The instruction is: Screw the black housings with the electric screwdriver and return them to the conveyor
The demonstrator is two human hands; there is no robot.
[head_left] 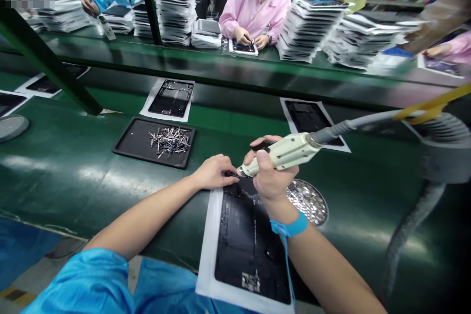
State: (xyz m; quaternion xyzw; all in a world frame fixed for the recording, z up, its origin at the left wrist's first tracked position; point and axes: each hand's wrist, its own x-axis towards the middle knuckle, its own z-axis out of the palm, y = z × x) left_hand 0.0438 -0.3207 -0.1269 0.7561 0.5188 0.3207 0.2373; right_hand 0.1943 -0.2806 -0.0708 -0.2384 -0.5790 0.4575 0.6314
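A tablet-shaped black panel [239,235] lies on a white sheet [209,255] in front of me, with small metal parts near its lower end. My right hand [274,171] is closed around a cream-coloured corded hand tool [294,151] with a black lever, its nozzle pointing left and down. At the panel's top edge my left hand [215,171] is pinched on a small dark part [231,174], right by the nozzle tip. What exactly this part is, I cannot make out. A blue wrist strap [290,227] circles my right wrist, its cord hanging across the panel.
A black tray [138,140] holds many small strips. Behind my right hand is a round dish of shiny pieces [309,201]. More panels [172,98] lie on sheets along the line. A green post [47,54] and grey hose [408,225] flank me. Co-workers [253,5] sit opposite.
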